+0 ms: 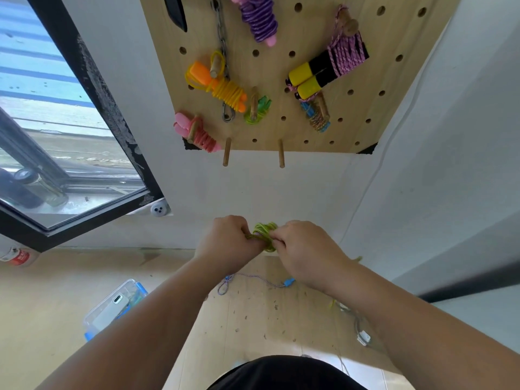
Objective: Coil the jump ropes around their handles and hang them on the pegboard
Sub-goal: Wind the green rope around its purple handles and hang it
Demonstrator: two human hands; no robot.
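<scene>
A green jump rope (264, 235) is bunched in coils between my two hands, below the wooden pegboard (363, 88). My left hand (230, 243) grips one end of the bundle, its handle hidden in the fist. My right hand (304, 249) pinches the coils from the other side. On the pegboard hang several coiled ropes: purple (260, 19), orange and yellow (222, 87), pink (197, 133), green (257, 109), black and yellow handles with a pink cord (329, 68), and a multicoloured one (316, 118). Two bare pegs (226, 152) (281, 153) stick out at the board's bottom edge.
A blue-handled rope (253, 281) lies on the floor beneath my hands. A clear plastic box (112, 308) with a phone sits at the lower left. A white cable and plug (361, 333) lie at the right. A dark-framed window (70, 153) is on the left.
</scene>
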